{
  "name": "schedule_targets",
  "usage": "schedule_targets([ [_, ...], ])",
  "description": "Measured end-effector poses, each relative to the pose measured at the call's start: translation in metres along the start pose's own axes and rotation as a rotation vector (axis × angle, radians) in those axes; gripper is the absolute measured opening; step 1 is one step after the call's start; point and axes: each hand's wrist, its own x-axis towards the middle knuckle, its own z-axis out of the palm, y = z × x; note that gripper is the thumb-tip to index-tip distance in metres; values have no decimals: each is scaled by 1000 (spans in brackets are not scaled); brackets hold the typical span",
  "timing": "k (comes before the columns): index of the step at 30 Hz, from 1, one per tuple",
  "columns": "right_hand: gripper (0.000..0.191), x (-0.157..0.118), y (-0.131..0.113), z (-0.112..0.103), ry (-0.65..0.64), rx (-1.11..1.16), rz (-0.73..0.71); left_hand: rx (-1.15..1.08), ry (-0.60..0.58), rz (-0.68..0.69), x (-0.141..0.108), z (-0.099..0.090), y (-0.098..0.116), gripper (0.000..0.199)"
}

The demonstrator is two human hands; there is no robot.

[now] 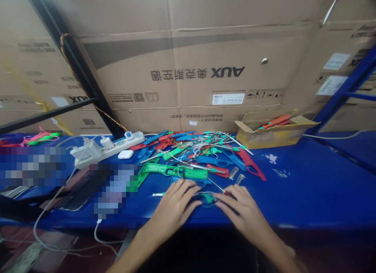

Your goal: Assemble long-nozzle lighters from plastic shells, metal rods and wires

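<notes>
Near the table's front edge, a blue casing piece (208,204) with a teal part on it lies between my two hands. My left hand (179,200) has its fingers curled round the left part of this piece, and a thin metal tube (158,194) sticks out to its left. On the right side, my right hand (239,202) pinches at the other end, close to a small dark red item that its fingers partly cover. Just behind the hands lie a green casing (192,172) and two small clear parts (240,179).
A pile of red, blue and green casings (213,160) with metal tubes spreads behind the hands. An open carton (267,139) stands back right. A power strip (123,145), white case (125,154), cables and blurred phones (114,190) lie left. Cardboard (190,49) lines the back.
</notes>
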Motion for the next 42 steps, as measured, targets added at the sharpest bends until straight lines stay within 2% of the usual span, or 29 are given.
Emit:
schedule_targets([
  [10,28,0,2,2,-48,-7,5,-19,-8,36,-3,2,2,21],
  [17,23,1,6,5,13,42,102,-31,-9,48,-4,1,2,21],
  [30,15,19,6,1,-135,218,261,-119,-64,14,-5,2,2,17],
  [42,13,28,3,3,-143,307,365,-153,-51,19,-3,1,2,13],
])
